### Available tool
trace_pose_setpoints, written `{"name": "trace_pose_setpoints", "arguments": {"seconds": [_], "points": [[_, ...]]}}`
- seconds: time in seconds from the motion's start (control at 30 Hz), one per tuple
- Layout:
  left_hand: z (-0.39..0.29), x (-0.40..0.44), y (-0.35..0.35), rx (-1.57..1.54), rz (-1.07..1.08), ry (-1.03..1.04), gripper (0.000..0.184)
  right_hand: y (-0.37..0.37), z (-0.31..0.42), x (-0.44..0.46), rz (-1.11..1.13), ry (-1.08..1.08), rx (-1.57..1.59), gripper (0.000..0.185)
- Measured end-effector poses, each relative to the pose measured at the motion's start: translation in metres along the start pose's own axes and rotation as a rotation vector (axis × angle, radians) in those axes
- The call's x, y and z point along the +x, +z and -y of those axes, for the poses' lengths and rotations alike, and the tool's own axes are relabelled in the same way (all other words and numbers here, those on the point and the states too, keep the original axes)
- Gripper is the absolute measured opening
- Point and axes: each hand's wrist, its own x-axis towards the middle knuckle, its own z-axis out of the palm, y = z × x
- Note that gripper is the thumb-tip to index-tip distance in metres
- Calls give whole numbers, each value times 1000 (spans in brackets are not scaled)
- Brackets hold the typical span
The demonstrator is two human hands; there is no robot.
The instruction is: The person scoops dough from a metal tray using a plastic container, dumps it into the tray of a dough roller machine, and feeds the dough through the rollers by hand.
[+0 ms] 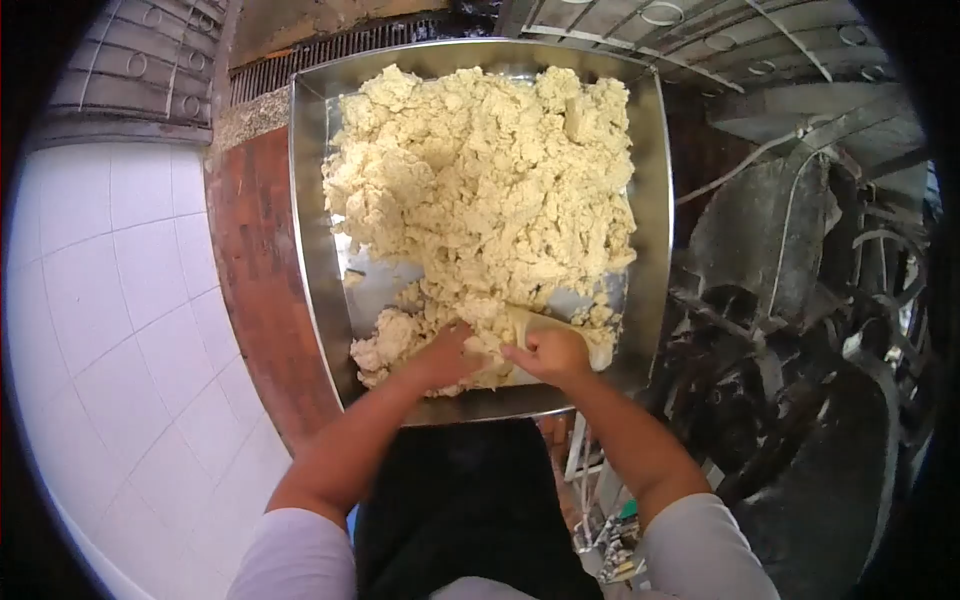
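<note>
A large heap of pale yellow, crumbly dough (490,180) fills most of a deep metal tray (655,200). At the tray's near side, my left hand (450,357) presses into the dough, its fingers curled around a lump and partly buried. Just to its right, my right hand (553,355) is closed on a smooth, cream-coloured scraper-like piece (600,352), whose thin body runs under the hand among the crumbs. Its exact shape is partly covered by my hand and the dough. A smaller clump of dough (385,350) lies left of my left hand.
Bare metal shows on the tray floor at left. White tiles (120,300) and a red-brown brick strip (262,260) lie left of the tray. Dark machinery or scrap (770,380) crowds the right side. Metal grilles (690,35) stand beyond, with a floor grate (330,62) behind the tray.
</note>
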Motion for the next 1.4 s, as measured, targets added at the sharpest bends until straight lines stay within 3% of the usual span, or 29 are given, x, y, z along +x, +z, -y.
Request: {"name": "trace_pose_setpoints", "arguments": {"seconds": [0.07, 0.17, 0.2, 0.3, 0.4, 0.5, 0.6, 0.7, 0.8, 0.9, 1.0, 1.13, 1.23, 1.27, 1.4], "points": [[-6, 5, -44, 40, 230, -104, 72, 1, -3, 1, -38, -29, -22, 59], [-17, 7, -45, 285, -166, 451, 78, 1, 0, -3, -28, -16, -1, 59], [-16, 11, -39, 345, -63, 482, 80, -2, 1, -1, -22, -9, 7, 60], [-7, 3, -19, 145, -92, 285, 81, 1, -1, -3, 17, 41, 39, 60], [14, -14, -1, -23, -71, 296, 79, 6, -1, -6, -35, 38, 27, 59], [19, -12, -3, -43, 91, 364, 76, 7, -2, -7, -63, 4, 28, 58], [11, -17, 3, -11, 124, 404, 72, 7, -2, -6, -99, 1, 41, 58], [-3, -8, 27, 186, 0, 370, 68, 9, -1, -4, -112, 37, 36, 59], [-48, -4, 10, 203, 2, 260, 66, 8, -2, 3, -72, 70, 33, 61], [-49, 11, 15, 177, 56, 185, 66, 6, -2, 6, 82, 215, 92, 64], [-47, -4, 20, 77, -90, 230, 65, -10, 6, -5, 155, 115, 74, 68], [-30, -23, 22, -118, -171, 407, 64, -12, 19, -45, 88, 151, 80, 65], [-26, -42, -4, -421, 5, 356, 60, -17, 20, -68, -33, 90, 111, 64], [-27, -47, -13, -601, -19, 236, 54, -21, 21, -75, -68, 93, 131, 63], [-3, -78, -70, -961, -318, 29, 68, -36, 30, -98, -248, 81, 220, 63]]}}
